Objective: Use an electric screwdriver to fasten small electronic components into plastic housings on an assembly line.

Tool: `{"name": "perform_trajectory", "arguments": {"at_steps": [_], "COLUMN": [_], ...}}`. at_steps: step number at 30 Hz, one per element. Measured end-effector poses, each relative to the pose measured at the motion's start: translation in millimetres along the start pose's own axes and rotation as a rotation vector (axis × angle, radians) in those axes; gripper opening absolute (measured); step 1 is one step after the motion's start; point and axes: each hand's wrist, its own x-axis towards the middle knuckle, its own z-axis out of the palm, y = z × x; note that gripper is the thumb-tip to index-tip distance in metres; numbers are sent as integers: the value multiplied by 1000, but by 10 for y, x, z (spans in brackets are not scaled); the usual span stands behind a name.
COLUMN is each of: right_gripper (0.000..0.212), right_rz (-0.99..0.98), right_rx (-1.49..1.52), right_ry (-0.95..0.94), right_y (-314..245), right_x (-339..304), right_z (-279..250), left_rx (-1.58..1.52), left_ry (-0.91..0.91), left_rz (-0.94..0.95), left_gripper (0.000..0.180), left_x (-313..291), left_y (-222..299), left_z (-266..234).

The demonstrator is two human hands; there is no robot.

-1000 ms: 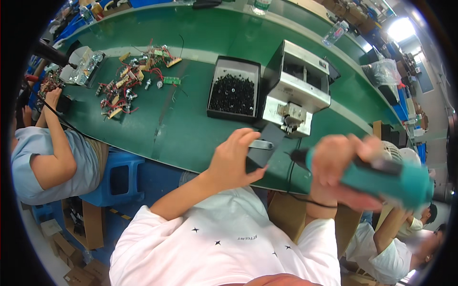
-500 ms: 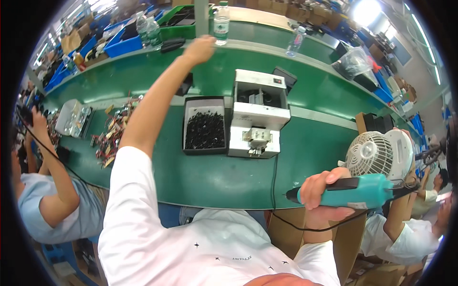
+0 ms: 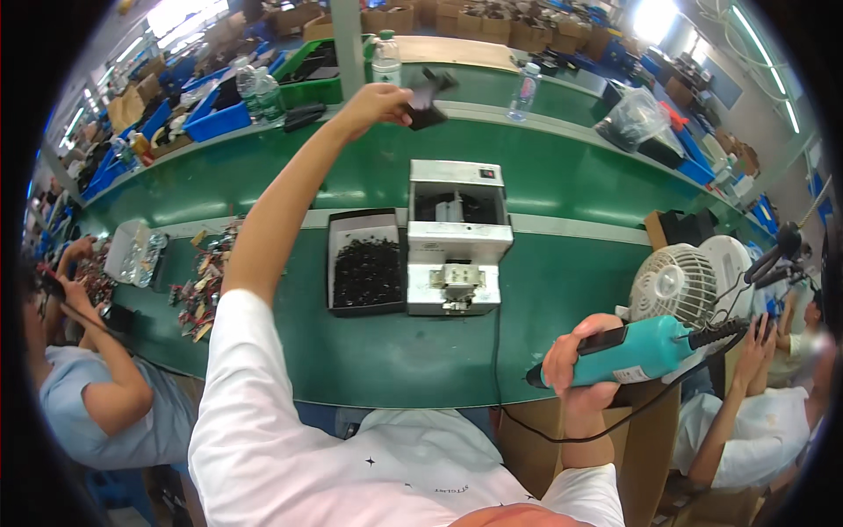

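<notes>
My left hand (image 3: 378,104) is stretched out over the shelf edge, its fingers closed on a dark, flat, angular piece (image 3: 428,98). Motion blurs that piece, so its exact kind is unclear. At the lower right, my right hand (image 3: 575,364) wraps round a turquoise electric screwdriver (image 3: 645,351), its black tip pointing left and its cord leaving the other end. Between my arms on the green bench stands a white machine (image 3: 457,237) with a metal fixture in front. Touching or close to its left side is an open box (image 3: 332,263) of small black screw-like parts (image 3: 367,270).
A white fan (image 3: 674,285) stands at the right. Bottles (image 3: 524,92) line the shelf (image 3: 474,111). Wired parts (image 3: 209,281) and a clear tub (image 3: 132,253) lie left. The screwdriver's cord (image 3: 544,435) loops below the bench edge. Co-workers (image 3: 114,386) sit on both sides.
A dark flat piece now shows in my left hand, which has shifted slightly right. Dark flat items earlier seen behind the box and machine no longer show there. My right hand keeps hold of the screwdriver.
</notes>
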Motion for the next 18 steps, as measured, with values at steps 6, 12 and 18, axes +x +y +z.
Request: {"name": "perform_trajectory", "arguments": {"at_steps": [6,12,18], "right_gripper": [49,44,41], "right_rz": [-206,67,11], "right_rx": [-614,-359,-352], "right_ry": [-6,-11,85], "right_y": [247,433,497], "right_x": [544,538,464], "right_z": [420,743,802], "left_rx": [-1029,-1116,116], "left_ry": [-99,-8,562], "left_rz": [-6,-64,663], "left_gripper": [20,19,15], "left_x": [-1685,-2597,-2626], "left_y": [660,919,660], "left_z": [415,1064,1135]}}
